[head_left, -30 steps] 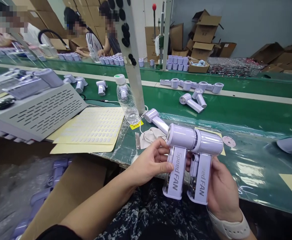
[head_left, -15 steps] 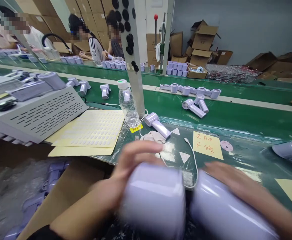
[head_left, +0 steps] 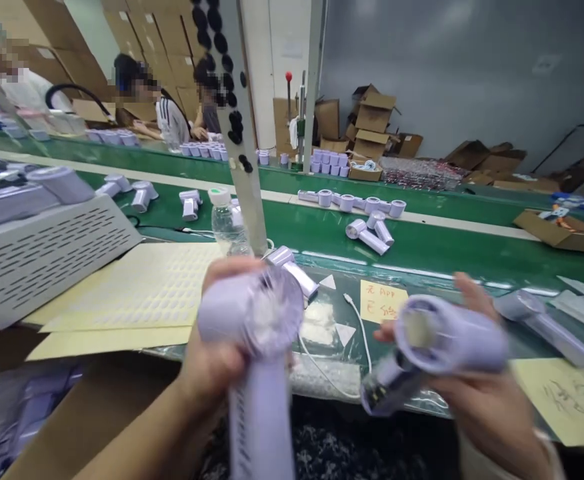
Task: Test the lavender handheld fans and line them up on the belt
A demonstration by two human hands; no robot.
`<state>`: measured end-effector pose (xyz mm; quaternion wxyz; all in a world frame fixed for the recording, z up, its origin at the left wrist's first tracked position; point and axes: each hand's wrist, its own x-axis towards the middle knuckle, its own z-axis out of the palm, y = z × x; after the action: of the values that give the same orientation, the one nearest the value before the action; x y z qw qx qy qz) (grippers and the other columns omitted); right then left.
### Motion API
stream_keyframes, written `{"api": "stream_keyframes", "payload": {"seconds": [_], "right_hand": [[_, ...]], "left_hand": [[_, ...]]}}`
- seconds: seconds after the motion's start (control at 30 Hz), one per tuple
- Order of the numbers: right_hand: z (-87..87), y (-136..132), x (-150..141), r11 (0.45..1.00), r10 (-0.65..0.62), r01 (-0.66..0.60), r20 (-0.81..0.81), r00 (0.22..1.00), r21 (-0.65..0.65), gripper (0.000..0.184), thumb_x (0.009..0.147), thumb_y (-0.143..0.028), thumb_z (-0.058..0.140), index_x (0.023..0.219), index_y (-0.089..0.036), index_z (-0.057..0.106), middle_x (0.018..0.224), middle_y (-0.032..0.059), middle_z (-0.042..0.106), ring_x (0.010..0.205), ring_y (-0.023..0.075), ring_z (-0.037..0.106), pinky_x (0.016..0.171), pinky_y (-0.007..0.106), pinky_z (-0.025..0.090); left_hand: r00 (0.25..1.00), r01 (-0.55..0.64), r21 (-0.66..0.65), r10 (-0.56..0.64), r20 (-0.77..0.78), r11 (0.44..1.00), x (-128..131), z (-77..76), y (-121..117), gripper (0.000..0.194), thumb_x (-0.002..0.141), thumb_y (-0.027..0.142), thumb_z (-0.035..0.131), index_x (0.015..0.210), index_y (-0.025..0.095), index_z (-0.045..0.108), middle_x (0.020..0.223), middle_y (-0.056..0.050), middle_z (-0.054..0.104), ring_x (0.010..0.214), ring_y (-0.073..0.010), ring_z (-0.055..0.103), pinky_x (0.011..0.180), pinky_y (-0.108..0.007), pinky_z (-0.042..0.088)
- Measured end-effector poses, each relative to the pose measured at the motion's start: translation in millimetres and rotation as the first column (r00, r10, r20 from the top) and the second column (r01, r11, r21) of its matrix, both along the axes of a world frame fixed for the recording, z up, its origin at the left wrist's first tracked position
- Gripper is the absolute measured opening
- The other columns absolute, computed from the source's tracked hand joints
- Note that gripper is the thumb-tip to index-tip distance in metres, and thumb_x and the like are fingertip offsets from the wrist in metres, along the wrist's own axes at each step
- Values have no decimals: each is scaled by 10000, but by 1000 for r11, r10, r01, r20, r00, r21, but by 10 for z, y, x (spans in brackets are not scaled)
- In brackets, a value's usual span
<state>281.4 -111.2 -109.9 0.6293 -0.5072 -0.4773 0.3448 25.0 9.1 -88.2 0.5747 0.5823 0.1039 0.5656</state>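
While the left hand [head_left: 217, 333] clasps one purple fan [head_left: 249, 327], the right hand [head_left: 492, 373] grips another fan [head_left: 452, 337], toward four o'clock.

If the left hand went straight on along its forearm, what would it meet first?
Probably the lying fan just beyond the left hand and its held fan, near the bottle; depth is unclear, so it might pass above.

Lilac fan [head_left: 249, 313], apparently yellow sheet [head_left: 122, 293], green conveyor [head_left: 292, 230]
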Motion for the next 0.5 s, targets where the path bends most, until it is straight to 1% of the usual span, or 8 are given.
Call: {"api": "stream_keyframes", "payload": {"seconds": [0.07, 0.13, 0.2, 0.27, 0.33, 0.37, 0.43, 0.5], "right_hand": [[-55, 121, -218, 993, 39, -44, -46, 998, -110, 1011, 848, -535, 802, 1631, -396, 178, 1466, 125, 616, 1172, 334, 713, 955, 488, 600], [-90, 220, -375, 973, 187, -191, -43, 981, -127, 1180, 768, -724, 760, 1662, -334, 96, 1634, 149, 421, 1410, 360, 530, 1157, 536, 435], [-84, 296, -401, 947, 295, -294, -13, 955, -132, 1344, 670, -796, 772, 1673, -285, 37, 1666, 171, 355, 1497, 375, 404, 1224, 557, 317], [-60, 369, -262, 956, 268, -261, 38, 963, -136, 1299, 725, -740, 787, 1675, -269, 38, 1632, 187, 409, 1451, 366, 473, 1183, 557, 375], [-68, 454, 39, 988, 92, -64, 195, 976, -142, 1107, 848, -651, 733, 1673, -260, 106, 1582, 182, 481, 1378, 334, 554, 1125, 522, 447], [-98, 498, 237, 985, -33, 86, 325, 945, -149, 1049, 860, -618, 727, 1666, -255, 164, 1549, 177, 520, 1351, 327, 575, 1104, 508, 465], [-208, 568, 690, 889, -245, 428, 622, 744, -161, 1047, 779, -589, 783, 1632, -224, 297, 1436, 181, 616, 1280, 357, 615, 1054, 519, 493], [-354, 586, 1156, 787, -341, 598, 700, 628, -154, 1074, 656, -514, 863, 1562, -139, 427, 1285, 250, 679, 1177, 463, 639, 980, 640, 480]], "left_hand": [[993, -101, 200, 110, -33, 974, 194, -148, -10, 623, 729, 551, 848, 1229, 277, 600, 1064, -57, 712, 825, -237, 747, 706, -349, 638], [964, -232, 305, 260, -54, 924, 452, -245, -5, 605, 729, 517, 857, 1219, 266, 607, 1136, -73, 675, 1055, -276, 695, 928, -419, 591], [939, -294, 321, 334, -76, 900, 747, -238, 3, 587, 769, 487, 833, 1253, 283, 569, 1169, -69, 638, 1096, -262, 657, 962, -416, 564], [933, -244, 305, 308, -184, 921, 1031, -119, 13, 599, 800, 441, 812, 1300, 292, 518, 1231, -83, 603, 1129, -266, 633, 973, -428, 555], [896, -142, 316, 257, -361, 938, 1235, 67, 47, 641, 826, 358, 778, 1375, 283, 454, 1341, -116, 560, 1241, -298, 575, 1060, -494, 504], [862, -106, 351, 262, -433, 930, 1281, 162, 83, 675, 831, 324, 762, 1413, 277, 424, 1411, -131, 523, 1319, -318, 521, 1123, -538, 450], [789, -78, 455, 334, -516, 887, 1221, 318, 204, 694, 837, 306, 744, 1449, 275, 418, 1521, -136, 442, 1441, -346, 396, 1211, -601, 326], [714, -77, 523, 413, -565, 849, 949, 402, 388, 609, 845, 353, 743, 1406, 293, 514, 1560, -110, 417, 1477, -359, 351, 1234, -615, 277]]}}
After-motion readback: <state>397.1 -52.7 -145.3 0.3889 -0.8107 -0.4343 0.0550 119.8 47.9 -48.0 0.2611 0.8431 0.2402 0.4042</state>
